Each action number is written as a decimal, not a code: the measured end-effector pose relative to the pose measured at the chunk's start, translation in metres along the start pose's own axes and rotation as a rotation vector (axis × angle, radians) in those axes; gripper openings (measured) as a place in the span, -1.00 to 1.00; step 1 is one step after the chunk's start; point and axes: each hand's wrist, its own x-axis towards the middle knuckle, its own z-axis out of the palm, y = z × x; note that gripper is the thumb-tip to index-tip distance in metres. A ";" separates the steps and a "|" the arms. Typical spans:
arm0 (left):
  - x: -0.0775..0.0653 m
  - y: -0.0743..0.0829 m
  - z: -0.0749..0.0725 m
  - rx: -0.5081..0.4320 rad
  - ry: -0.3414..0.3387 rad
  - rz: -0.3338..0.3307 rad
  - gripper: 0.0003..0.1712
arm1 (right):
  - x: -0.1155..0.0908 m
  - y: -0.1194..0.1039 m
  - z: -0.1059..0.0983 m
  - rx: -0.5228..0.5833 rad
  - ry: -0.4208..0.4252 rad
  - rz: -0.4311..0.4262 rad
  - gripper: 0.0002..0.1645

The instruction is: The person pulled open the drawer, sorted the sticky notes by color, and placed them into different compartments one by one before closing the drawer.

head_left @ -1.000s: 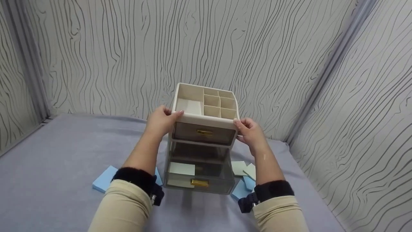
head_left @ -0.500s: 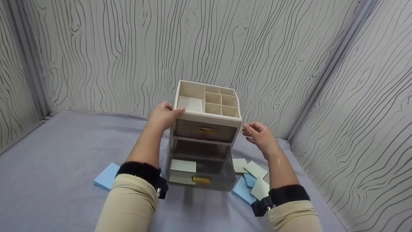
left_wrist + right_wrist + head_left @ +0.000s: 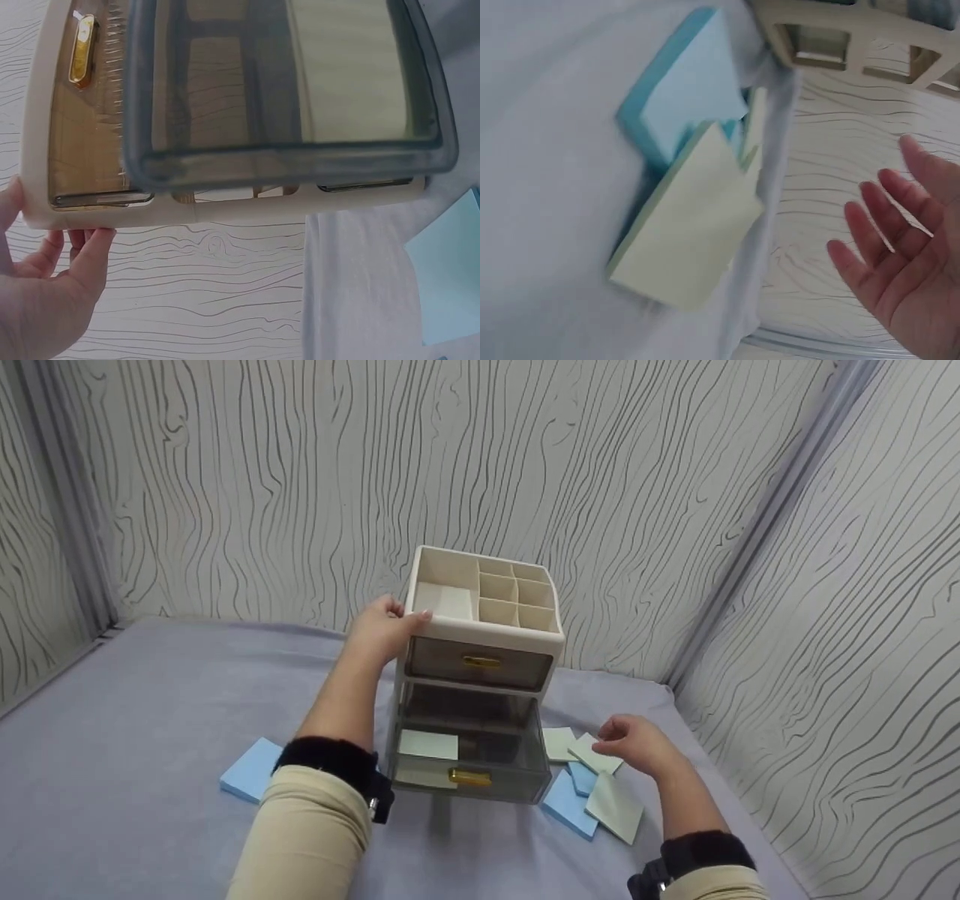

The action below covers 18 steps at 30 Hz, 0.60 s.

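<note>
A white desktop drawer organizer (image 3: 495, 630) stands mid-table in the head view, its middle smoky drawer (image 3: 510, 780) pulled out with a pale green note pad (image 3: 427, 744) inside. My left hand (image 3: 382, 631) grips the organizer's upper left corner, thumb over the front rim and fingers along the side; the left wrist view shows that hand (image 3: 52, 277) at the frame's edge. My right hand (image 3: 637, 742) holds nothing and hovers over the pads right of the organizer. Its fingers (image 3: 889, 225) are spread and relaxed in the right wrist view. Pale green pads (image 3: 615, 808) lie there among blue pads (image 3: 568, 804).
Another blue pad (image 3: 253, 769) lies on the grey cloth (image 3: 150, 720) left of the organizer, partly behind the left sleeve. Divided compartments (image 3: 517, 592) form the organizer's top. Wood-grain patterned walls (image 3: 480, 450) enclose the table at the back and sides.
My right hand has let go of the organizer's upper right corner and moved down and right over the pads. The left hand keeps its grip; the organizer sits nearly as before.
</note>
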 end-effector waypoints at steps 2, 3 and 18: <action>0.000 0.000 0.000 -0.002 0.000 0.000 -0.58 | -0.002 0.008 0.004 -0.089 -0.017 0.005 -0.68; 0.000 0.000 0.000 -0.002 0.001 0.000 -0.57 | -0.003 0.011 0.006 -0.126 -0.024 0.016 -0.65; -0.001 0.000 0.003 0.007 0.000 0.002 -0.57 | -0.012 0.033 0.032 -0.270 -0.128 0.116 -0.21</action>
